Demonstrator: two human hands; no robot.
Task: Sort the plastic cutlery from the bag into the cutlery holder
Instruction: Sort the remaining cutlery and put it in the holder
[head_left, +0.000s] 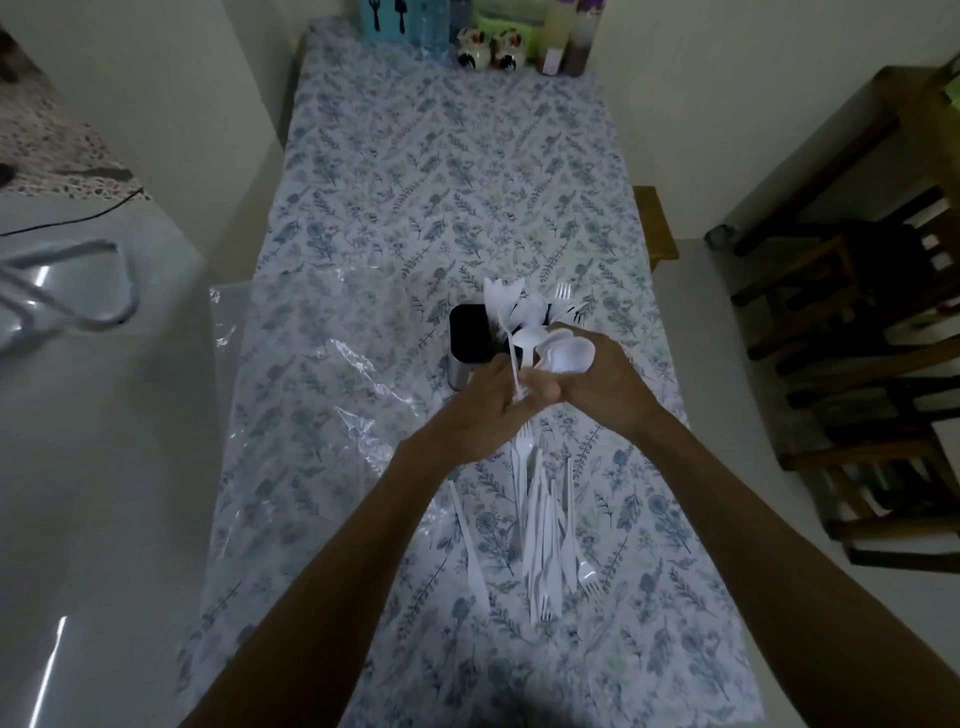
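floral tablecloth (467, 171) on table, wooden chairs (852, 332) beside.

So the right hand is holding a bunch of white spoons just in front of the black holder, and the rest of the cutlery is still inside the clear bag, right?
Not quite. The right hand does hold white spoons in front of the black holder, but the head view shows the remaining cutlery lying loose on the flowered tablecloth, nearer the person. The clear bag lies apart, to the left.
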